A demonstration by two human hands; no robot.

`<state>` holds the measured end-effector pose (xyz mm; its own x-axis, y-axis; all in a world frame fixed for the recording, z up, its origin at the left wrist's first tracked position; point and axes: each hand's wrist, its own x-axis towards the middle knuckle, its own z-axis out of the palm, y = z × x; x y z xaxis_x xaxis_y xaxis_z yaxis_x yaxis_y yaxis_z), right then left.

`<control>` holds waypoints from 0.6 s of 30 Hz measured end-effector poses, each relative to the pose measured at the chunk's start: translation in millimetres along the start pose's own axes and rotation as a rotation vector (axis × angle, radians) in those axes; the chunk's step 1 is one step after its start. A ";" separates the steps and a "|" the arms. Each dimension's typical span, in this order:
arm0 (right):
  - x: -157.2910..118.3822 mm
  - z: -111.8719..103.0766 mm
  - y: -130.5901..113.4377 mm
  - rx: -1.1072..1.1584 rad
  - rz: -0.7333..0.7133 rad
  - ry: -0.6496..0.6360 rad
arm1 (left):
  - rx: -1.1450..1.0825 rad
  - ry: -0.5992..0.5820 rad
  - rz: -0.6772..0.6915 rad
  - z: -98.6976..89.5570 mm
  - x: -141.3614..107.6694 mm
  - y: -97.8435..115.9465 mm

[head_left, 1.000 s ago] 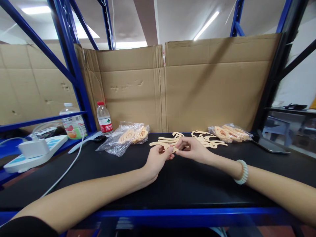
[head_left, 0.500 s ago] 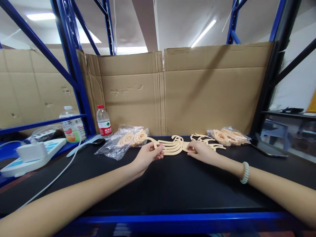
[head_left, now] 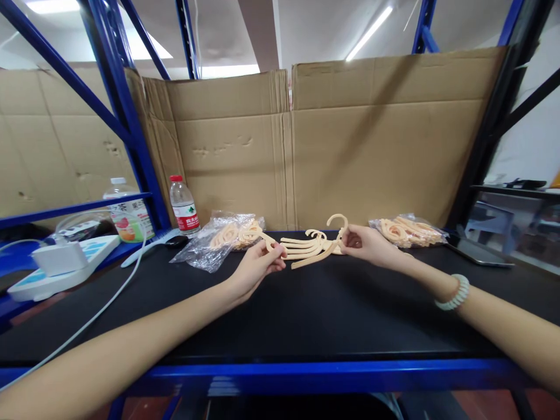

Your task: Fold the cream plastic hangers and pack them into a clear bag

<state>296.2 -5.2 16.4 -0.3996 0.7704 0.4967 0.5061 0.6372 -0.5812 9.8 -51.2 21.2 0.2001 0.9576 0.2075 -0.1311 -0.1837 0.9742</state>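
Observation:
My left hand [head_left: 261, 261] is closed in a pinch on a beige hanger [head_left: 264, 237], of which only a short stretch shows past the fingers. Between thumb and fingers, my right hand [head_left: 366, 246] grips another beige hanger [head_left: 318, 258], its hook upright and one arm slanting down to the left. Several more hangers [head_left: 300, 247] lie in a nested pile on the black table, just behind and between the hands. My right hand covers part of this pile.
Clear plastic bags of hangers lie at the back left [head_left: 230, 234] and back right [head_left: 409, 230]. A red-capped water bottle [head_left: 184, 209], a juice bottle [head_left: 130, 216] and a white power strip [head_left: 65, 271] with a cable stand left. A flat dark device [head_left: 479, 254] lies right. Cardboard [head_left: 385, 151] walls the back.
My right hand has lifted a hanger off the pile and turned it so that its hook stands up. My left hand keeps its pinch, nearly in place. The view has tipped slightly downward.

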 end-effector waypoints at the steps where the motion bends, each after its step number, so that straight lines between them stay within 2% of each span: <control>1: 0.8 -2.4 -1.3 0.070 0.013 -0.007 | -0.014 -0.008 -0.009 0.2 -0.3 0.0; 3: 1.8 -5.3 -5.0 0.165 0.041 -0.040 | -0.039 -0.007 -0.006 0.5 -0.5 -0.1; 9: -0.4 -7.5 -24.5 0.237 0.046 -0.136 | -0.085 -0.005 0.007 1.7 -0.6 0.6; 18: -3.8 -9.1 -34.3 0.263 0.020 -0.031 | -0.151 -0.036 -0.007 1.0 0.8 -1.5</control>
<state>287.3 -30.2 40.3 -0.4172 0.7802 0.4660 0.2993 0.6021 -0.7402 11.1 -50.3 20.0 0.2354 0.9498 0.2062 -0.2731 -0.1390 0.9519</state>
